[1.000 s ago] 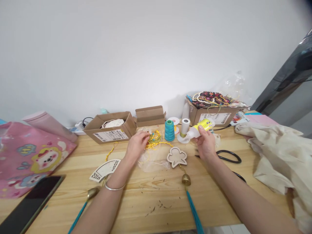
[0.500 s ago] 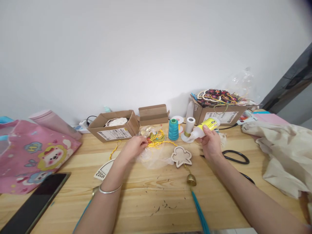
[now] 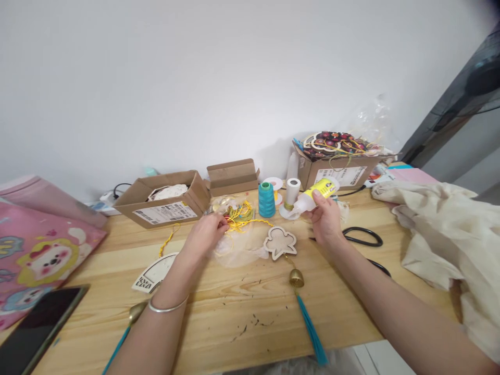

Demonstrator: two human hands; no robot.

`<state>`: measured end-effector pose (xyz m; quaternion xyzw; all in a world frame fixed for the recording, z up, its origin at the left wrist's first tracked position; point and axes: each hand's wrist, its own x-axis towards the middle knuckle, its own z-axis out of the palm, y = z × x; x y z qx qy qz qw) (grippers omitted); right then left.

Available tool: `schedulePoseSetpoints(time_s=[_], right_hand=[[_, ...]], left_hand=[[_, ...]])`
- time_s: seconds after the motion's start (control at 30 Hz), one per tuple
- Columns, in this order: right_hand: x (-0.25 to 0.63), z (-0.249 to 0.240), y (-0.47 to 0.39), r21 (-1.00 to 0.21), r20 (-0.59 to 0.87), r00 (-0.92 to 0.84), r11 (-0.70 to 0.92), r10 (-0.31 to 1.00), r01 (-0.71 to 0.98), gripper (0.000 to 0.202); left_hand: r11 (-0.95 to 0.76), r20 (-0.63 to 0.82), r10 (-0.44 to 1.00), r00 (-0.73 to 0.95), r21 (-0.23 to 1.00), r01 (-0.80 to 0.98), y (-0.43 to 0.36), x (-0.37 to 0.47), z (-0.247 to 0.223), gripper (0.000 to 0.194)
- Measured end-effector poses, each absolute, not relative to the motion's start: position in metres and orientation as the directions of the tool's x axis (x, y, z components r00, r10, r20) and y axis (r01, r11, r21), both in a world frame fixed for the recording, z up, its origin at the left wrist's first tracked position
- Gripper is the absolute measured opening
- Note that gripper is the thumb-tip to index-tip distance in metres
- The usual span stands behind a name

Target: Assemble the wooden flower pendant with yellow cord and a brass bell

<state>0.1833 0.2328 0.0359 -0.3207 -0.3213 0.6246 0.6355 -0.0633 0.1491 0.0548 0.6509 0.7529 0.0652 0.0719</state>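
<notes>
My right hand [image 3: 327, 220] is closed around a glue bottle [image 3: 322, 191] with a yellow label, tilted so its clear nozzle end points down and left. My left hand [image 3: 207, 233] has its fingers pinched at the edge of a tangle of yellow cord [image 3: 242, 212] lying on a clear plastic bag [image 3: 238, 252]. A braided yellow cord leads from there to a wooden cloud-shaped pendant [image 3: 280, 242]. Below the pendant lie a brass bell [image 3: 296, 278] and a teal tassel [image 3: 311, 330]. A fan-shaped wooden pendant [image 3: 150, 275] is partly hidden by my left forearm.
A teal thread cone [image 3: 266, 200] and a white spool [image 3: 292, 192] stand behind the pendant. Cardboard boxes [image 3: 164, 212] line the wall. Black-handled scissors [image 3: 363, 237] lie beside my right forearm, near cream cloth [image 3: 425, 229]. At left are a phone [image 3: 39, 325] and a pink bag [image 3: 47, 255].
The view has turned slightly right, so everything appears shifted left. My right hand keeps the glue bottle, and my left hand stays at the yellow cord.
</notes>
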Motion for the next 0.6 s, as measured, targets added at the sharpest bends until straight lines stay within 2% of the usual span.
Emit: schedulePoseSetpoints(time_s=[0.1, 0.27, 0.43, 0.6], right_hand=[[0.182, 0.033, 0.232, -0.825, 0.021, 0.006, 0.020, 1.000, -0.565, 0.031], [0.178, 0.033, 0.222, -0.902, 0.172, 0.011, 0.162, 0.985, -0.400, 0.031], [0.175, 0.032, 0.212, -0.949, 0.274, -0.088, 0.254, 0.958, -0.186, 0.033], [0.175, 0.024, 0.210, -0.904, 0.408, -0.179, 0.424, 0.895, 0.061, 0.036]], left_hand=[[0.144, -0.035, 0.989, -0.140, 0.170, 0.975, 0.151, -0.062, 0.053, 0.021], [0.169, -0.031, 0.986, -0.166, 0.172, 0.970, 0.153, -0.060, 0.049, 0.017], [0.224, -0.020, 0.973, -0.228, 0.286, 0.932, 0.151, -0.057, 0.055, 0.015], [0.286, 0.034, 0.947, -0.320, 0.370, 0.884, 0.147, -0.054, 0.067, 0.016]])
